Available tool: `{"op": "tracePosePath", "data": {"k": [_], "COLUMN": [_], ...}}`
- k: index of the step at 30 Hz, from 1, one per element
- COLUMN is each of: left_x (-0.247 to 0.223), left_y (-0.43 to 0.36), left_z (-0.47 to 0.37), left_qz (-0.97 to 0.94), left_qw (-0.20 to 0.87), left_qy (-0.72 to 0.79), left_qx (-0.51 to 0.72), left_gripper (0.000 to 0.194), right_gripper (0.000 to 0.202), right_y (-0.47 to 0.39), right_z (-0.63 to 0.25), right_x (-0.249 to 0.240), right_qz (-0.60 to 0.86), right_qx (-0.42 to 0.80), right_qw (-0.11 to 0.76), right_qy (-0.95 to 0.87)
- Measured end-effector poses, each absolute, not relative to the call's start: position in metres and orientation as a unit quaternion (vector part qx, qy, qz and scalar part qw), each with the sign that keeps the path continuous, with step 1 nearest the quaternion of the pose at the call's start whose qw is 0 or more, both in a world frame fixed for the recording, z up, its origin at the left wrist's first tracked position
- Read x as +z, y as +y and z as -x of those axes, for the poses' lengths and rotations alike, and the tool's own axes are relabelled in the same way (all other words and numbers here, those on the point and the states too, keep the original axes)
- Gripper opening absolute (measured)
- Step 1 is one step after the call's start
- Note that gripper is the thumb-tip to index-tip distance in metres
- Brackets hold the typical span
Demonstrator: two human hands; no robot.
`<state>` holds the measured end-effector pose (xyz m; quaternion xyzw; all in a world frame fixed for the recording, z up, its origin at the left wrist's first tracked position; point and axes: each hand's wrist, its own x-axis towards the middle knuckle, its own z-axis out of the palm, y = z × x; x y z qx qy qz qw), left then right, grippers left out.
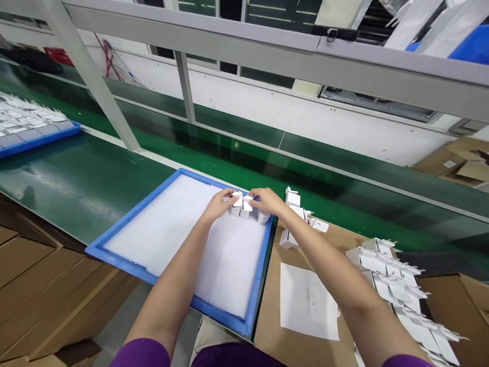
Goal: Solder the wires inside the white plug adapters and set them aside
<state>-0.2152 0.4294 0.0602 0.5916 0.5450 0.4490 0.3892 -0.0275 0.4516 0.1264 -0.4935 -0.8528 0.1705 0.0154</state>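
A blue-rimmed tray (133, 266) with a white lining lies in front of me. Near its far right corner, my left hand (220, 204) has its fingers closed on a small white box (236, 208). Right beside that box is a second white box (245, 210), with the fingers of my right hand (265, 200) closed on it. Another white box (263, 217) stands under my right hand in the tray's corner. More white boxes (292, 199) with open flaps stand on the cardboard just right of the tray.
Rows of white boxes (397, 285) stand at the right beside an open carton (454, 306). A paper sheet (305, 300) lies on the cardboard (271, 326). Another filled blue tray (42, 136) is at far left. A metal post (91, 76) rises behind the table.
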Motion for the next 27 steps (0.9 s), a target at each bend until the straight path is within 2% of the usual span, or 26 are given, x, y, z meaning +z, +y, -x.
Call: {"op": "tracePosePath", "data": {"k": [12,22,27], "left_x": [0.07,0.051,0.054], "left_y": [0.423,0.434,0.43], "left_z": [0.217,0.222,0.218], "left_qz": [-0.64,-0.625,-0.635], "left_qw": [0.354,0.416,0.42], "left_qy": [0.537,0.521,0.516], "left_qx": [0.421,0.407,0.392], "left_gripper": [0.026,0.05,0.052], "right_gripper": [0.026,0.033,0.04], "right_y": [0.44,0.44,0.443], "right_z": [0.048,0.05,0.038], "right_x": [0.139,0.138,0.154], "right_qz": [0.537,0.527,0.522], "right_qx": [0.09,0.108,0.155], "right_qw": [-0.065,-0.062,-0.067], "right_qy": [-0.836,-0.841,-0.836]}}
